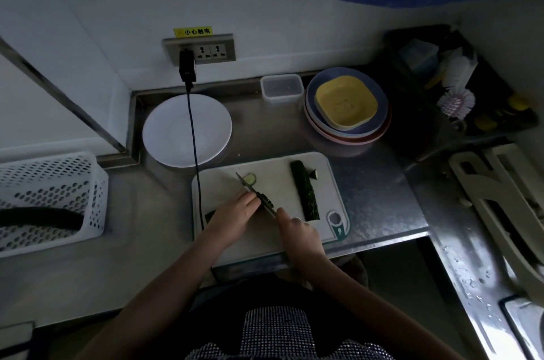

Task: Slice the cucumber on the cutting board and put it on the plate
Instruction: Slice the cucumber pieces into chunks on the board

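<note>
The left hand (234, 214) lies curled over a cucumber piece (266, 201) near the middle of the white cutting board (273, 183), its fingers (253, 203) pressing down on it close beside the blade, probably to keep the rounded vegetable from rolling while each cut is guided along the knuckles. The right hand (297, 230) grips the knife (255, 193) by its handle, fingers wrapped round it with the forefinger lying forward toward the blade, which runs from lower right up to upper left and crosses the piece, so slices fall off on the far side; one pale slice (251, 178) already lies by the blade tip. The piece being cut is mostly hidden under the hand, its long axis apparently running from lower left to upper right, with a dark end showing by the wrist. A second, longer cucumber half (306, 190) lies apart on the right part of the board, its long axis near upright in the view and leaning slightly right toward the near edge, with a cut-off end (313, 173) just beside its far tip. The white plate (164, 136) waits on the steel counter (376, 200) just beyond the board's far left corner, within easy reach, a black charger cable (192, 130) trailing across it
</note>
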The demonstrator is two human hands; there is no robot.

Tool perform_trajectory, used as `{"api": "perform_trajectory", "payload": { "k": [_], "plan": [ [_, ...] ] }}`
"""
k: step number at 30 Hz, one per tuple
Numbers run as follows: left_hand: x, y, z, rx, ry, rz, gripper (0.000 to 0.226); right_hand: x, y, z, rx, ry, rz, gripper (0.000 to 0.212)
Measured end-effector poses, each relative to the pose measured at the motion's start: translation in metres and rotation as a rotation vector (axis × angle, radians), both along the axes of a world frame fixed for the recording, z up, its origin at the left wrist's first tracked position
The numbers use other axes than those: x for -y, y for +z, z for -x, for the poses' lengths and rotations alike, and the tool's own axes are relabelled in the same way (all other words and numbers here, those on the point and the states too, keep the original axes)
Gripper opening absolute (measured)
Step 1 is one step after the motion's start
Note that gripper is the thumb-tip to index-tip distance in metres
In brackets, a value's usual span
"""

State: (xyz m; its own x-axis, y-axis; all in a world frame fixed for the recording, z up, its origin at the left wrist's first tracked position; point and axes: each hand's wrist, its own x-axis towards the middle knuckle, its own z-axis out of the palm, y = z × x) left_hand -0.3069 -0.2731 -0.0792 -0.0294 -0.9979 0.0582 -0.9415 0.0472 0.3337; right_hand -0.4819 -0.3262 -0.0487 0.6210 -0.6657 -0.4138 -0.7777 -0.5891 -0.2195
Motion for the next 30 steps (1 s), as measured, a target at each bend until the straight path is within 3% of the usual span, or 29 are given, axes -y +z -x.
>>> {"api": "perform_trajectory", "payload": {
  "k": [9, 14, 19, 22, 26, 30],
  "plan": [
    [0.000, 0.008, 0.004, 0.022, 0.009, 0.006, 0.056, 0.004, 0.000, -0.010, 0.007, 0.015, 0.006, 0.036],
    [0.000, -0.001, 0.001, 0.000, -0.020, 0.025, 0.047, 0.022, -0.001, 0.008, -0.016, -0.165, 0.036, 0.036],
    [0.002, 0.000, 0.001, 0.001, -0.035, 0.032, 0.045, 0.026, -0.003, 0.017, 0.132, -0.284, -0.030, 0.009],
    [0.004, 0.008, 0.002, 0.056, -0.046, 0.102, 0.032, 0.023, -0.002, 0.017, 0.248, -0.363, -0.077, 0.015],
    [0.017, 0.017, 0.012, 0.143, -0.133, 0.219, 0.047, 0.024, 0.003, 0.020, 0.243, -0.274, 0.031, 0.023],
    [0.031, 0.023, 0.022, 0.158, -0.285, 0.278, 0.047, 0.026, 0.005, 0.027, 0.187, -0.170, 0.157, 0.027]
  ]
}}
